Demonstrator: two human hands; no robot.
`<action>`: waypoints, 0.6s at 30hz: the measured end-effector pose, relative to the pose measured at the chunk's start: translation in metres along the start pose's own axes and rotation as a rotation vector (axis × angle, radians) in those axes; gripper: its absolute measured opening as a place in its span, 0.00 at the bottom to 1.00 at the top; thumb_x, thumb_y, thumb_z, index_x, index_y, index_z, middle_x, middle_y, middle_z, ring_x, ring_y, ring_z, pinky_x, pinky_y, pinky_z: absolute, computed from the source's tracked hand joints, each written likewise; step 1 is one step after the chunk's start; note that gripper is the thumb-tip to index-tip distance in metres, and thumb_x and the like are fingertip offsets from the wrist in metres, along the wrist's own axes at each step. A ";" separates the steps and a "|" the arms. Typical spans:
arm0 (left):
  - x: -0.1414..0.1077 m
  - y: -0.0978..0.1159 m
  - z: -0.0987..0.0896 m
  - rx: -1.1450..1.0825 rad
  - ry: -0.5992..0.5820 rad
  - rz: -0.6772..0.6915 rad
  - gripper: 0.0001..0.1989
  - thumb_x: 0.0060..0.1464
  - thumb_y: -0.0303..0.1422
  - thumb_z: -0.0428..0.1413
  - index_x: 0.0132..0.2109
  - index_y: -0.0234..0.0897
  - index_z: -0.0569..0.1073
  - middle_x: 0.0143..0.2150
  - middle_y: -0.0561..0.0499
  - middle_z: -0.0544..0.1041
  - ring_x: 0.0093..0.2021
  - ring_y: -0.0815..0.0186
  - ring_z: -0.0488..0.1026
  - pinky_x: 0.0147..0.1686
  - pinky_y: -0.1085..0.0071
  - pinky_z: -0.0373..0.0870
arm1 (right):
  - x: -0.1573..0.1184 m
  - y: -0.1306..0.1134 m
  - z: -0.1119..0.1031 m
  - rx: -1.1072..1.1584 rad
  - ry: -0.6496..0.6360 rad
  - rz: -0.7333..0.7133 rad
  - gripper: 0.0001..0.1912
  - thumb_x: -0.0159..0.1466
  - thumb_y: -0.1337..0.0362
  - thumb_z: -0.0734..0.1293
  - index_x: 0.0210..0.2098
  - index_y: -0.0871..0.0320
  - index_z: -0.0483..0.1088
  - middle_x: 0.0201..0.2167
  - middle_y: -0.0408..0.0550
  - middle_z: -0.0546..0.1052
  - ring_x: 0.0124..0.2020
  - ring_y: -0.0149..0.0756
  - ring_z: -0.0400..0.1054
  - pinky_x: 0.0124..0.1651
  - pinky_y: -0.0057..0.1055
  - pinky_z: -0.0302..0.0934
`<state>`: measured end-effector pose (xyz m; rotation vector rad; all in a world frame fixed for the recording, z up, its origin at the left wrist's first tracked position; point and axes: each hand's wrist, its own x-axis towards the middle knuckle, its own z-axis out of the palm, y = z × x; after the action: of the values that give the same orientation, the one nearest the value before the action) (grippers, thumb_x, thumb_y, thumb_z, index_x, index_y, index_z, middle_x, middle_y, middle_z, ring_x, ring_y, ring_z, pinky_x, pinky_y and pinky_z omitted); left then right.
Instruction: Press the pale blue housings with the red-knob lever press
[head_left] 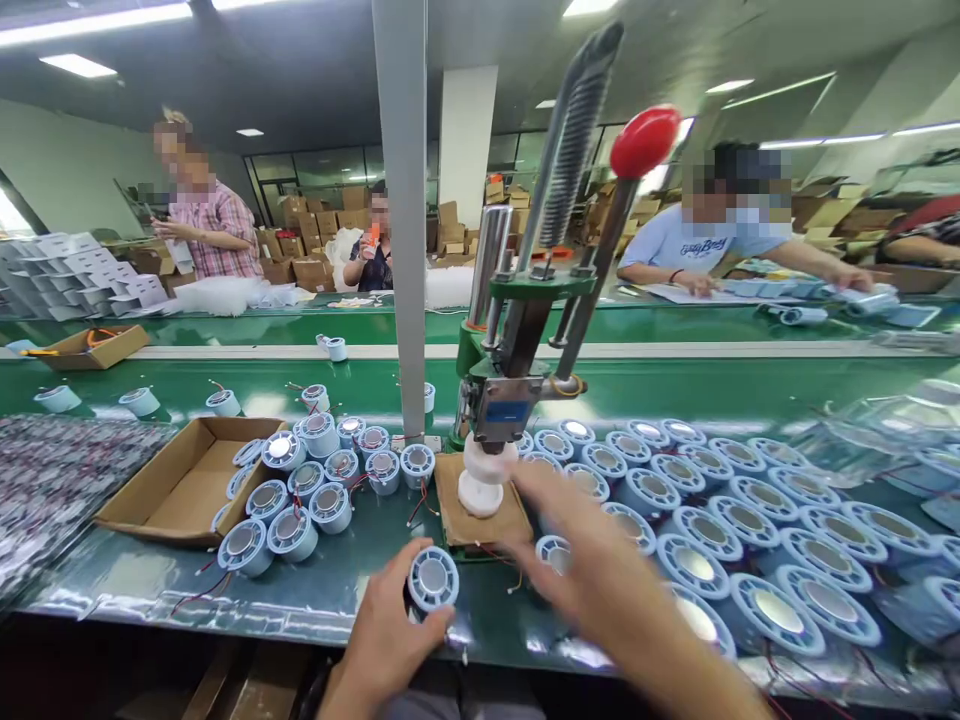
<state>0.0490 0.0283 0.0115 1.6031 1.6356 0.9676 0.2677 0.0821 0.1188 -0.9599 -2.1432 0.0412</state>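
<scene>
My left hand (390,610) holds a light blue round unit (433,578) with a silvery disc in its middle, low in front of the press. My right hand (562,530) is blurred by motion, its fingers apart, just right of the white press fixture (481,490); nothing shows in it. That fixture sits on a brown board (450,510) under the green hand press (510,390), whose lever ends in a red knob (645,142). Whether my right fingertips touch the upper white piece (489,458) is unclear.
Many blue units (742,528) cover the bench at right; several (292,533) stand at left by a cardboard tray (169,480). A grey post (405,220) rises behind. Three people (214,235) (373,250) (694,250) are across the bench, and a further arm shows at far right.
</scene>
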 end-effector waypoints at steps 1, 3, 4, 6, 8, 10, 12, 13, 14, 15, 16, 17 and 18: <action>0.010 0.009 -0.006 -0.019 0.007 -0.005 0.29 0.45 0.31 0.60 0.57 0.37 0.73 0.54 0.44 0.79 0.54 0.51 0.75 0.59 0.55 0.69 | 0.034 0.002 -0.033 -0.075 0.130 -0.011 0.25 0.64 0.66 0.66 0.62 0.60 0.66 0.58 0.54 0.72 0.60 0.44 0.67 0.63 0.44 0.64; 0.033 0.029 -0.017 -0.089 0.033 0.038 0.28 0.44 0.31 0.62 0.55 0.37 0.74 0.51 0.45 0.80 0.52 0.53 0.76 0.58 0.57 0.69 | 0.105 0.007 -0.091 -0.199 0.369 0.050 0.24 0.67 0.63 0.66 0.61 0.66 0.66 0.58 0.57 0.71 0.63 0.43 0.63 0.67 0.42 0.55; 0.046 0.038 -0.020 -0.131 0.040 0.068 0.27 0.44 0.31 0.62 0.54 0.36 0.74 0.51 0.46 0.80 0.51 0.53 0.76 0.57 0.57 0.69 | 0.139 0.009 -0.112 -0.203 0.473 0.091 0.26 0.67 0.62 0.66 0.62 0.68 0.64 0.59 0.57 0.69 0.63 0.41 0.62 0.65 0.38 0.55; 0.071 0.052 -0.018 -0.204 0.035 0.118 0.26 0.43 0.30 0.64 0.52 0.35 0.75 0.50 0.46 0.80 0.50 0.53 0.76 0.56 0.57 0.69 | 0.194 0.016 -0.134 -0.100 0.512 0.148 0.26 0.70 0.62 0.60 0.62 0.76 0.61 0.56 0.60 0.71 0.55 0.29 0.67 0.55 0.26 0.59; 0.092 0.060 -0.008 -0.258 -0.005 0.158 0.25 0.42 0.29 0.66 0.51 0.34 0.75 0.49 0.45 0.80 0.49 0.54 0.76 0.55 0.58 0.70 | 0.227 0.023 -0.134 0.059 0.410 0.210 0.29 0.72 0.62 0.49 0.59 0.84 0.60 0.49 0.63 0.75 0.38 0.15 0.71 0.41 0.20 0.58; 0.109 0.062 0.007 -0.315 -0.064 0.186 0.26 0.43 0.28 0.67 0.52 0.34 0.75 0.50 0.44 0.80 0.49 0.55 0.77 0.53 0.61 0.72 | 0.242 0.030 -0.123 0.192 0.328 0.256 0.33 0.71 0.62 0.42 0.55 0.88 0.60 0.43 0.64 0.77 0.23 0.05 0.64 0.32 0.18 0.54; 0.120 0.061 0.020 -0.378 -0.128 0.213 0.27 0.44 0.27 0.67 0.53 0.33 0.74 0.51 0.44 0.80 0.50 0.56 0.77 0.53 0.63 0.72 | 0.246 0.033 -0.113 0.292 0.335 0.267 0.34 0.71 0.61 0.40 0.54 0.88 0.60 0.45 0.67 0.76 0.18 0.01 0.59 0.29 0.17 0.50; 0.123 0.059 0.025 -0.403 -0.158 0.224 0.26 0.45 0.27 0.67 0.54 0.33 0.74 0.51 0.44 0.80 0.50 0.57 0.77 0.53 0.64 0.72 | 0.246 0.032 -0.111 0.313 0.350 0.266 0.35 0.71 0.61 0.40 0.54 0.87 0.61 0.45 0.68 0.76 0.18 0.01 0.58 0.29 0.17 0.50; 0.125 0.058 0.028 -0.423 -0.184 0.231 0.25 0.45 0.27 0.67 0.53 0.33 0.74 0.51 0.44 0.80 0.50 0.57 0.77 0.53 0.64 0.72 | 0.246 0.030 -0.112 0.328 0.358 0.275 0.35 0.71 0.60 0.39 0.54 0.87 0.61 0.45 0.68 0.76 0.17 0.00 0.59 0.28 0.17 0.49; 0.126 0.056 0.030 -0.438 -0.203 0.236 0.25 0.46 0.27 0.67 0.53 0.33 0.74 0.51 0.44 0.80 0.50 0.56 0.77 0.53 0.63 0.72 | 0.243 0.027 -0.114 0.337 0.365 0.288 0.35 0.71 0.60 0.39 0.54 0.87 0.61 0.45 0.67 0.76 0.18 0.01 0.59 0.28 0.17 0.49; 0.126 0.054 0.031 -0.449 -0.212 0.238 0.25 0.46 0.27 0.67 0.53 0.33 0.75 0.51 0.44 0.80 0.50 0.56 0.77 0.54 0.62 0.72 | 0.237 0.022 -0.118 0.346 0.374 0.299 0.35 0.71 0.60 0.39 0.54 0.86 0.61 0.45 0.65 0.76 0.18 0.01 0.60 0.28 0.17 0.50; 0.125 0.051 0.032 -0.458 -0.211 0.238 0.26 0.46 0.27 0.67 0.54 0.33 0.74 0.52 0.44 0.80 0.51 0.55 0.76 0.55 0.61 0.71 | 0.227 0.016 -0.122 0.355 0.390 0.292 0.34 0.71 0.60 0.40 0.53 0.86 0.63 0.44 0.63 0.77 0.19 0.03 0.61 0.29 0.17 0.51; 0.123 0.049 0.033 -0.464 -0.201 0.237 0.28 0.46 0.28 0.67 0.56 0.34 0.73 0.53 0.43 0.79 0.53 0.54 0.75 0.57 0.60 0.70 | 0.211 0.010 -0.126 0.354 0.416 0.257 0.32 0.72 0.61 0.42 0.51 0.84 0.65 0.42 0.59 0.77 0.22 0.05 0.63 0.31 0.17 0.54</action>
<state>0.0968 0.1528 0.0425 1.5268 1.0079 1.1630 0.2690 0.1927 0.3382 -0.9310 -1.5600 0.3097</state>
